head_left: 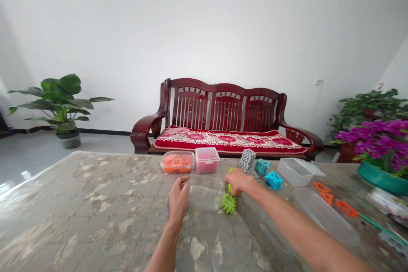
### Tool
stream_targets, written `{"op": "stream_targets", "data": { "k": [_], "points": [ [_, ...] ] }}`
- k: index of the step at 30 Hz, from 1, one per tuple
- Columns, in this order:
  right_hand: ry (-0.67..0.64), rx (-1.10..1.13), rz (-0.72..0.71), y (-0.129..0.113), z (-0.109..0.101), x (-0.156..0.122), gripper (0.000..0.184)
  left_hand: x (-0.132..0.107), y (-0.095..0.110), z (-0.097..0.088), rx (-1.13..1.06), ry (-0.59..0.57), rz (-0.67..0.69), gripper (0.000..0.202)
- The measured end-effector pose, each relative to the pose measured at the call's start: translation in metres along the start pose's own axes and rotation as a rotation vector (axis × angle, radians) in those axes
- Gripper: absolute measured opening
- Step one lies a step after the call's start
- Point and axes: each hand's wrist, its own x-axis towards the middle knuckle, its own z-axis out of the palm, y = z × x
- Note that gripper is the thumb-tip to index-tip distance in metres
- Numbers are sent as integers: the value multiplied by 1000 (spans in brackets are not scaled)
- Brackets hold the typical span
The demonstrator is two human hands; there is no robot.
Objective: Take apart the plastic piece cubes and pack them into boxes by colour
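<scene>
My left hand (179,197) grips the left rim of a clear plastic container (205,194) on the table. Just past the container's right side, my right hand (239,181) has its fingers closed on a lime-green interlocking toy piece, mostly covered by the hand. Another lime-green toy piece (228,204) lies below it, against the container's right edge. Beyond the right hand are a grey knobbly block (247,160), a teal block (262,166) and a bright blue block (274,180).
Behind the container stand a tub of orange pieces (178,163) and a lidded box with pink contents (207,160). To the right are a clear box (295,173), a clear lid (325,214), orange pieces (323,193) and a flowerpot (382,177). A wooden bench (225,97) stands behind.
</scene>
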Motion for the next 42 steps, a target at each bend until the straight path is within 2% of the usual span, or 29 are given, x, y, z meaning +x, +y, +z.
{"op": "stream_targets", "data": {
  "k": [12, 15, 20, 25, 28, 31, 33, 36, 38, 42],
  "points": [
    [-38, 64, 37, -8, 28, -76, 44, -7, -1, -1, -47, -44, -5, 39],
    [-35, 95, 51, -3, 31, -84, 52, -15, 0, -2, -35, -24, -25, 38],
    [-52, 290, 15, 7, 30, -85, 88, -29, 4, -5, -11, 12, -51, 38],
    [-14, 466, -43, 21, 38, -82, 90, -41, 7, -15, -39, 45, -24, 42],
    [123, 532, -40, 35, 41, -77, 72, -46, 10, -18, -57, 74, 9, 42],
    [253, 528, 57, 44, 34, -63, 48, -48, 12, -17, -80, 63, 48, 40],
    [289, 500, 113, 43, 26, -47, 45, -48, 13, -14, -94, 46, 67, 40],
    [281, 446, 163, 34, 17, -17, 42, -45, 12, -10, -117, 11, 89, 40],
    [240, 406, 194, 27, 14, 2, 34, -44, 10, -8, -127, -13, 106, 40],
    [128, 342, 262, 17, 14, 29, 36, -41, 4, -8, -119, -6, 118, 43]
  ]
}}
